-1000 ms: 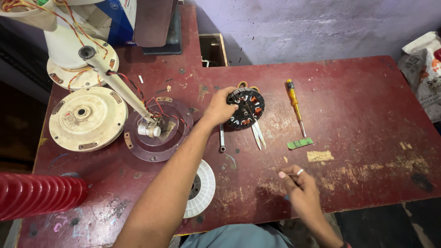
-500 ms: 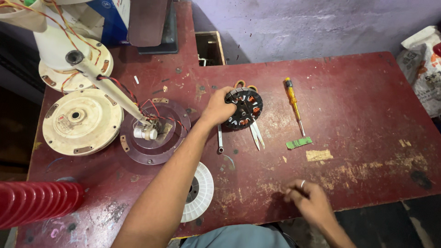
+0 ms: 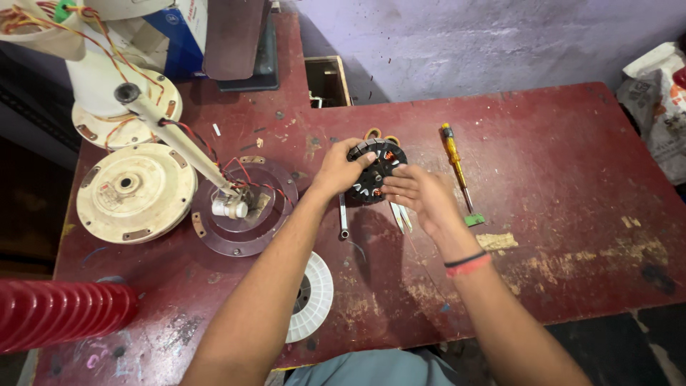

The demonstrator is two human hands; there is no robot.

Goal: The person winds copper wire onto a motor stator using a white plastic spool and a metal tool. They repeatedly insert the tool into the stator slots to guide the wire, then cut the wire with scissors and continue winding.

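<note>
Head view: left hand point(image 3: 341, 170) curled over the 9 o'clock rim of the motor stator point(image 3: 376, 171) (black, round, copper windings showing), gripping it; right hand point(image 3: 420, 194) flat and spread at the stator's 4 o'clock edge, fingertips touching it, not closed round anything; the stator sits on the red table point(image 3: 557, 186) near centre, toward 12 o'clock of the person.

Edges and room: the table's right half is bare from 1 to 4 o'clock of the stator, up to the right edge; the left half is crowded; a square cut-out point(image 3: 327, 80) opens at the far edge, 11 o'clock.

Nearby: yellow-handled screwdriver point(image 3: 455, 163) just beside at 3 o'clock; metal rod point(image 3: 343, 216) at 7 o'clock; cream round cover point(image 3: 134, 190) and dark ring plate point(image 3: 241, 211) at 9 o'clock; white spool point(image 3: 311, 294) at 7 o'clock, at the near edge; red ribbed cylinder point(image 3: 61, 313) far left.

Packages: blue-and-white box point(image 3: 182, 32) at the far left; white printed bag point(image 3: 654, 107) past the right edge (print too small to tell).
</note>
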